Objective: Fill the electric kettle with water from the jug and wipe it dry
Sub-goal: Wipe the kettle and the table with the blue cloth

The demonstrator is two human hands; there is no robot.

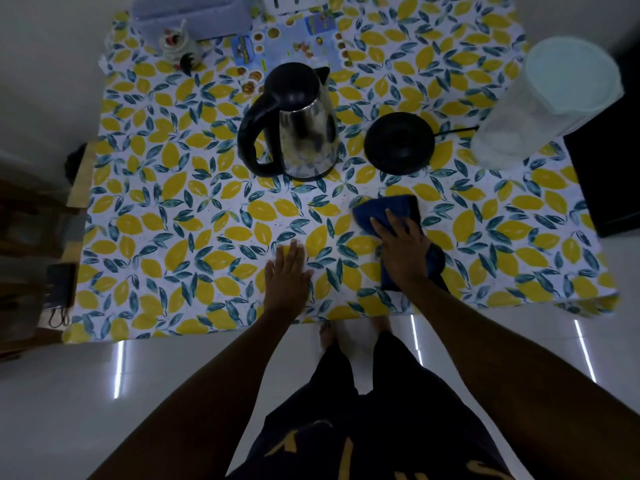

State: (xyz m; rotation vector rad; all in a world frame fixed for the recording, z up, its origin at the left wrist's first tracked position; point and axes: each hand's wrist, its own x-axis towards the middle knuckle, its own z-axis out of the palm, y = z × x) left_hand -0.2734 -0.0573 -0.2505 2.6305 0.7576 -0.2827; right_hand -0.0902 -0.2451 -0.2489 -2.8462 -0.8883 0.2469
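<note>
Both your arms reach forward from the near edge over the table [138, 237], which is covered in a lemon-and-leaf print cloth. Your left hand [287, 275] lies flat on the cover, palm down, fingers straight and close together, holding nothing. Your right hand [403, 249] rests on a dark blue cloth [388, 211] just to its right, fingers spread over the fabric and pressing it to the table; whether they pinch the cloth you cannot tell.

Farther in, near the middle, the electric kettle [304, 133] stands upright off its base, steel body with a black handle turned left and its black lid closed, so its contents are hidden. Just beside it on the right sits the round black base [398, 143], its cord running right. At the far right stands the jug [550, 102], a tall translucent container with a pale lid; its water level cannot be made out.

Along the far edge lie a clear plastic tub [194, 15], a small decorated jar [176, 46] and a printed leaflet [294, 39] with food pictures, its writing too small to read.
</note>
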